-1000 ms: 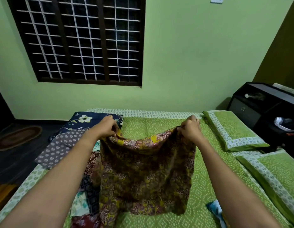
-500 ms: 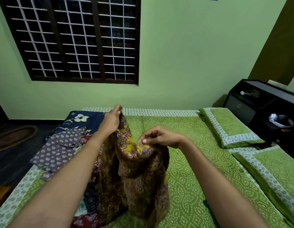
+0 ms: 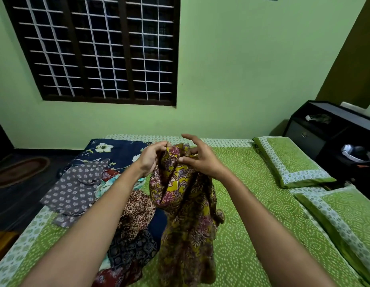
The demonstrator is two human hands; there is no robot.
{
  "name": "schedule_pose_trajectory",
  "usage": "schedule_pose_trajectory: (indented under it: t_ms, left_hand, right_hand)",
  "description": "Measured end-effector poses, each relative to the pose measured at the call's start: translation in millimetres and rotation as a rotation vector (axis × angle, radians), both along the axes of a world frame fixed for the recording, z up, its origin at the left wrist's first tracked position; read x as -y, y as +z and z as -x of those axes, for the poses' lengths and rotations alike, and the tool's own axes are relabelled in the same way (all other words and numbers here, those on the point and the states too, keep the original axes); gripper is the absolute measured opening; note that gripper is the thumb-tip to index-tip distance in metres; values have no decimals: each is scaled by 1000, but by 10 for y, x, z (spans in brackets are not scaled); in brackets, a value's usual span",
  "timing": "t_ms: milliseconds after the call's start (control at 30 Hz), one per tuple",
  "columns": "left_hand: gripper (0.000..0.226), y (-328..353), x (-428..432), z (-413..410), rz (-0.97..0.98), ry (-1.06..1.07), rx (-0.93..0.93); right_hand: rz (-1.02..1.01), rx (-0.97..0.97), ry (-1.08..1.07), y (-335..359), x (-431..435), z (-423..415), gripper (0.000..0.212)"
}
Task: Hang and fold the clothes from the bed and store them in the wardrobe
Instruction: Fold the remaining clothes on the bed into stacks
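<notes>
- Yellow floral garment [image 3: 180, 183]: thin printed cloth, mustard ground with maroon and purple flowers. It is held up over the middle of the bed [image 3: 252, 204] and gathered into loose vertical folds, with its lower end trailing onto the sheet.
- Handling, as a judgement: light, soft and limp, with no stiffness to hold a fold unaided. It is not fragile and is likely to slide or bunch. Best taken at the top hem corners or shoulder seams, spread taut.
- Left hand [image 3: 151, 160]: fingers curled and clamped on the garment's top edge.
- Right hand [image 3: 202, 162]: just right of the left hand. The upper fingers are splayed free and the thumb lies against the cloth; whether it pinches cannot be told.
- Grey dotted garment [image 3: 76, 189]: matte, crumpled, at the left of the bed.
- Navy floral cloth [image 3: 115, 151]: at the far left, with large white blossoms.
- Brown block-print garment [image 3: 136, 210]: in the near-left heap, over darker pieces.
- Pillows [image 3: 289, 160]: green, white-bordered, flat, at the right.
- Wardrobe: not in view.
</notes>
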State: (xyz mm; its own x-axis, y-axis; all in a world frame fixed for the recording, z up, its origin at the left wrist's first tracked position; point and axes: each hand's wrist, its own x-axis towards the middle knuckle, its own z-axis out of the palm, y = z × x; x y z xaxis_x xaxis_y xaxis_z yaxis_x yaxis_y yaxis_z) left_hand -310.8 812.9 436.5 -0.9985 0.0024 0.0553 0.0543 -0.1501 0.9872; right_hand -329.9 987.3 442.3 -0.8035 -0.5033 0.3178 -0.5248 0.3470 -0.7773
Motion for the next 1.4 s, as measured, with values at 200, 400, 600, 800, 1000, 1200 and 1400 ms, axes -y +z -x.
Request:
schedule_pose_trajectory:
  t_ms: [200,400,600,800,1000,1200,1400]
  left_hand:
    - [87,-140,57,-5,128,-131,136]
    - [56,-138,65,24,516,-144,21]
    - [33,-128,150,19,571,-137,14]
    - [27,-167,221,10,584,-147,-17]
    - [44,-101,184,-40,448,-125,-65]
    - [27,-226,295,-165,489,-20,24]
    - [65,-509,349,-251,905,-115,141]
  right_hand:
    - [168,-31,27,31,79,54,63]
    - [-47,-5,28,42,-18,76,32]
    - [-402,83,45,33,-301,219,10]
    - [-289,70,14,-24,-277,234,14]
    - [36,260,120,-78,-117,158,23]
    - [304,186,-124,-131,-84,208,23]
    - [317,121,-290,-145,-172,297,21]
